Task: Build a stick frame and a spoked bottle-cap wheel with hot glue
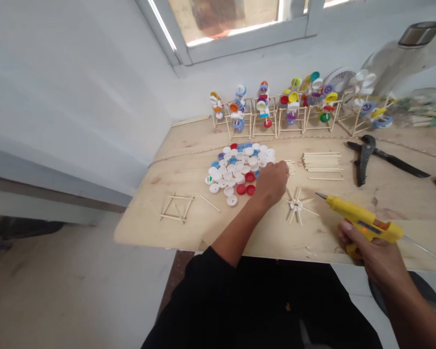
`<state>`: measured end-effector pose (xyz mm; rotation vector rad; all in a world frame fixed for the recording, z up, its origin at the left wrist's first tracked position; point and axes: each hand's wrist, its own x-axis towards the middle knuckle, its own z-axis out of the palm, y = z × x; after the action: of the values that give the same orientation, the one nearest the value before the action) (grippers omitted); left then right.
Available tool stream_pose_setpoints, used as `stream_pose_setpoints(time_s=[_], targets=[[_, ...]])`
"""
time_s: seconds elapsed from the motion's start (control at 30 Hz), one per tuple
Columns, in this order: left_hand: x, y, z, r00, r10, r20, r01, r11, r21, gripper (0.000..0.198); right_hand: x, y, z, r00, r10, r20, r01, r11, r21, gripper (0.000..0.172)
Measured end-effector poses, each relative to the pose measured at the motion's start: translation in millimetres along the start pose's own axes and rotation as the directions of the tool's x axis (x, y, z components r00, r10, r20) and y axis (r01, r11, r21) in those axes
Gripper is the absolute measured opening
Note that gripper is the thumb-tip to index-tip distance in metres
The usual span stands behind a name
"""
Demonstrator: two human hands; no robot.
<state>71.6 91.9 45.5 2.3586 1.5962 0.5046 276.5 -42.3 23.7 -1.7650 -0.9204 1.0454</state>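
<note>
- Clasping a yellow glue gun (pixel 365 218) in the right grip (pixel 381 257), folded round the handle (pixel 353 251); pointing the nozzle (pixel 321 196) leftward near a white-centred star of sticks (pixel 293 206), flat on the worktop (pixel 203 228) between both grips.
- Holding the left grip (pixel 271 184) low at the right edge of the bottle caps (pixel 230 169); cannot tell if pinching anything.
- Bordered beyond by stacked sticks (pixel 321 162), pliers (pixel 365 155) and a row of stick stands (pixel 292 131) with colourful caps (pixel 293 97).
</note>
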Motion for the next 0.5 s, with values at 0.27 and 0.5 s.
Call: stream_pose_setpoints(time_s=[0.27, 0.5], targets=[[-81.9, 1.0, -1.8, 0.949, -0.271, 0.158, 0.241, 0.310, -0.920, 0.019, -0.6, -5.5, 0.3, 1.000, 0.000, 0.016, -0.001, 0.999, 0.032, 0.033], [-106.9, 6.6, 5.2, 0.887, -0.337, 0.317, 0.358, 0.067, -0.931, 0.018, -24.0, -16.5, 12.1, 0.995, 0.000, -0.101, -0.009, 0.996, -0.091, 0.034]])
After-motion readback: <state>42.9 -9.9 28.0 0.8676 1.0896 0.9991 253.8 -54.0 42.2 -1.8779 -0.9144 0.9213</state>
